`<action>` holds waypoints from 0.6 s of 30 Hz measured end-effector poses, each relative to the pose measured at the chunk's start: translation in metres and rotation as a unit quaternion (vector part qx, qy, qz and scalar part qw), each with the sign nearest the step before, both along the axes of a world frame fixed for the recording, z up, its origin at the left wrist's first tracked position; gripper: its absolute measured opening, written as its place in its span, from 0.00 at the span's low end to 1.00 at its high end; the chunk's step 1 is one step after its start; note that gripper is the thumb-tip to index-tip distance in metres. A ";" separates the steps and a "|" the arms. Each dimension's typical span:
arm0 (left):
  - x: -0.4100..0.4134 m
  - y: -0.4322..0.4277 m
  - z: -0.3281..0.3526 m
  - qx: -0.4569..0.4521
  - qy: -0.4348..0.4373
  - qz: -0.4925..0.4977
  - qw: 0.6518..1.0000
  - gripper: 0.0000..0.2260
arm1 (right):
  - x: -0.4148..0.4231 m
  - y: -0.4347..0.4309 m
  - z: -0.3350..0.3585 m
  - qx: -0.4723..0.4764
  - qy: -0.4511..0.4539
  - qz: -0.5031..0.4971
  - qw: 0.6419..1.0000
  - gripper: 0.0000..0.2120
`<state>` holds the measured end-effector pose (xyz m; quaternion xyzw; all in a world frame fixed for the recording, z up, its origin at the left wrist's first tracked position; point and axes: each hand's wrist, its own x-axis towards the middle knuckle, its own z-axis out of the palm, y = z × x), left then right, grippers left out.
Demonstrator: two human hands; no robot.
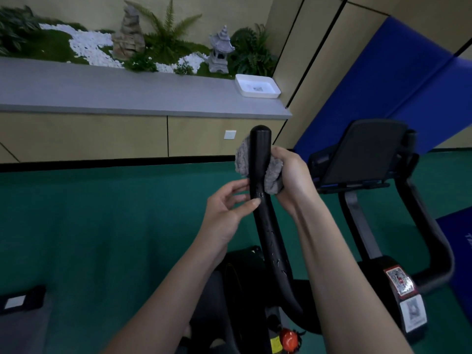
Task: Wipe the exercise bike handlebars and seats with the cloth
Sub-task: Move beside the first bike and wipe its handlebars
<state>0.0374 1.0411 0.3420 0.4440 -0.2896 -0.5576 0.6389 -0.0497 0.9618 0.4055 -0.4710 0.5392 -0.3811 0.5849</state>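
Cloth (273,176) half hidden behind upright handlebar (259,154), tip up; right hand (293,175) grips cloth, left hand (224,213) loose-fingered, thumb touching handlebar

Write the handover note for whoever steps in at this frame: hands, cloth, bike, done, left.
Right hand grips the grey cloth, wrapped round the top of the near handlebar.
Left hand touches that bar just below the cloth, thumb on it.
Done: cannot tell; droplets glint on the bar's lower curve.
Left: likely that lower stretch, the far handlebar, the seats, which are not in view.
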 end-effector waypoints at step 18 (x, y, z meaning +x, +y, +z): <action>0.017 -0.002 -0.011 -0.011 -0.018 -0.060 0.998 0.19 | -0.022 0.077 -0.004 -0.395 0.311 -0.084 0.860 0.12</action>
